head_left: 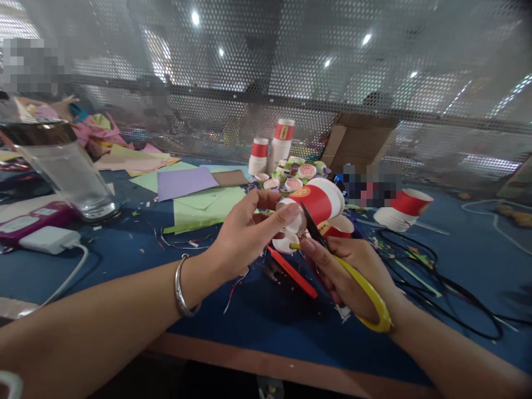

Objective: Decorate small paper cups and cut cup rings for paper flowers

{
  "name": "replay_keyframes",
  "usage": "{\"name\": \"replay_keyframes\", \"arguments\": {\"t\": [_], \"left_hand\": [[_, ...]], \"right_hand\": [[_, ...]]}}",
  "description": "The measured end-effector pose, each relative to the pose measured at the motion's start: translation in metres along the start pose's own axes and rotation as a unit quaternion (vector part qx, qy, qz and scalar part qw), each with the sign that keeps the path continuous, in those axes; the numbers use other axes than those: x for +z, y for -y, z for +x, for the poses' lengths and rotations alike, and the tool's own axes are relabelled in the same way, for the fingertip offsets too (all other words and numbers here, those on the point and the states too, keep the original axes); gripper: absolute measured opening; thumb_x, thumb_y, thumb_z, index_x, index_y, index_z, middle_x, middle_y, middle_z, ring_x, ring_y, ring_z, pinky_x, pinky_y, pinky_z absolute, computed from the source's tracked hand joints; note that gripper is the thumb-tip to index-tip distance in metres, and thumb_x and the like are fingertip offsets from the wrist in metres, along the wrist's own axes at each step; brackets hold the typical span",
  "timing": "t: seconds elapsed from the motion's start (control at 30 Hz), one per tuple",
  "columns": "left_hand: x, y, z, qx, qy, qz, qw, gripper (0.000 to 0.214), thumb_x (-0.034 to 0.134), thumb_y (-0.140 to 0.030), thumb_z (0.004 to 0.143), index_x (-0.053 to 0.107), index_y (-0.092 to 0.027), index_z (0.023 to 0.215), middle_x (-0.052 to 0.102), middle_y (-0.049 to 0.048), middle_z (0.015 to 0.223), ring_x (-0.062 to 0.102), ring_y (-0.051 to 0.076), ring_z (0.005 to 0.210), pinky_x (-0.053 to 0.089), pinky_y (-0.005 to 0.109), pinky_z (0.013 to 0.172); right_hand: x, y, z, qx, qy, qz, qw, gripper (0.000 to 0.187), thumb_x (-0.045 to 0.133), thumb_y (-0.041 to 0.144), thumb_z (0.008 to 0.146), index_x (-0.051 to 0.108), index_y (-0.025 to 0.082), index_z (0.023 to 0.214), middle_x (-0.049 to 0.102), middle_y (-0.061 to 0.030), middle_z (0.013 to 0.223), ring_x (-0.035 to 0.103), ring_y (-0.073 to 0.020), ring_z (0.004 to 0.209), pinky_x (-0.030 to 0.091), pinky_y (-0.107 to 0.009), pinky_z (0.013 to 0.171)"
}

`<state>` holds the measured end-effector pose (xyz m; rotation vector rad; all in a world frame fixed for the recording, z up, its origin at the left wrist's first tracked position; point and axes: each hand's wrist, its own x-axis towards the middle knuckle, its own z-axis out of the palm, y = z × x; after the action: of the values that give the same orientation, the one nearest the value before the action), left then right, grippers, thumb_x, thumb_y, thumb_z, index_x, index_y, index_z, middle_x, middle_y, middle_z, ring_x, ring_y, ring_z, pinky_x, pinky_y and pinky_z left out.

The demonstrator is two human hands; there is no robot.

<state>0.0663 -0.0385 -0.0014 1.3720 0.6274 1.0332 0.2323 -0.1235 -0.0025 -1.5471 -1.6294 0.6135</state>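
Observation:
My left hand [239,238] pinches a red and white paper cup [319,204] near its base, the cup tipped on its side with the rim to the right. In my right hand [353,269] is a pair of scissors with a yellow handle [369,305]. Their dark blade lies against the base end of the cup; whether it has cut in, I cannot tell. Just beneath, another red and white paper cup [343,226] lies partly hidden. A slim orange-red tool [293,272] rests on the table below my hands.
Paper cup stacks [280,149] and small decorated cup pieces [294,184] stand behind. Coloured paper sheets [185,183] lie left, near a glass bottle [78,177] and a purple power strip [39,221]. At right are a cup stack [405,209], black cable [457,296] and scraps.

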Motion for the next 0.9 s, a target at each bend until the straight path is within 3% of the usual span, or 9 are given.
{"name": "replay_keyframes", "arguments": {"t": [0.17, 0.4, 0.57, 0.7, 0.9], "left_hand": [[0.0011, 0.0006, 0.0019, -0.061, 0.021, -0.069, 0.996, 0.048, 0.085, -0.049, 0.073, 0.059, -0.014, 0.094, 0.065, 0.0012, 0.089, 0.065, 0.008, 0.072, 0.057, 0.023, 0.072], [-0.0029, -0.0014, -0.0003, 0.065, 0.037, 0.058, 0.996, 0.031, 0.079, -0.036, 0.082, 0.06, -0.017, 0.098, 0.068, 0.001, 0.083, 0.065, 0.01, 0.069, 0.054, 0.022, 0.063], [-0.0051, -0.0018, -0.0016, 0.143, 0.028, 0.131, 0.981, 0.028, 0.077, -0.033, 0.083, 0.058, -0.019, 0.097, 0.066, 0.0009, 0.084, 0.064, 0.011, 0.07, 0.054, 0.022, 0.059], [-0.0051, -0.0019, -0.0019, 0.163, 0.029, 0.14, 0.976, 0.028, 0.076, -0.032, 0.083, 0.056, -0.019, 0.097, 0.066, 0.0012, 0.083, 0.064, 0.011, 0.069, 0.054, 0.022, 0.059], [-0.0061, 0.0023, 0.0009, 0.14, 0.03, 0.145, 0.979, 0.027, 0.074, -0.036, 0.084, 0.057, -0.019, 0.097, 0.065, 0.0015, 0.084, 0.064, 0.011, 0.068, 0.055, 0.024, 0.059]], "right_hand": [[0.0005, -0.0017, 0.0008, -0.009, 0.007, -0.019, 1.0, 0.059, 0.054, 0.071, 0.091, 0.05, 0.023, 0.057, 0.044, 0.0035, 0.041, 0.048, -0.0126, 0.042, 0.036, -0.024, 0.04], [0.0004, 0.0029, -0.0044, 0.017, 0.013, -0.022, 1.0, 0.057, 0.056, 0.071, 0.089, 0.054, 0.024, 0.059, 0.048, 0.0024, 0.042, 0.055, -0.0152, 0.044, 0.038, -0.025, 0.04], [0.0009, 0.0029, -0.0075, 0.031, 0.023, -0.005, 0.999, 0.056, 0.059, 0.07, 0.088, 0.05, 0.023, 0.058, 0.05, 0.0028, 0.042, 0.047, -0.0126, 0.037, 0.033, -0.025, 0.036], [0.0018, 0.0025, -0.0076, 0.036, 0.02, -0.008, 0.999, 0.056, 0.059, 0.07, 0.088, 0.05, 0.023, 0.057, 0.05, 0.0027, 0.041, 0.046, -0.0128, 0.037, 0.033, -0.025, 0.036], [0.0039, 0.0024, -0.0074, 0.041, -0.003, -0.017, 0.999, 0.056, 0.059, 0.072, 0.086, 0.053, 0.024, 0.058, 0.047, 0.0027, 0.041, 0.05, -0.0155, 0.042, 0.037, -0.025, 0.039]]}}
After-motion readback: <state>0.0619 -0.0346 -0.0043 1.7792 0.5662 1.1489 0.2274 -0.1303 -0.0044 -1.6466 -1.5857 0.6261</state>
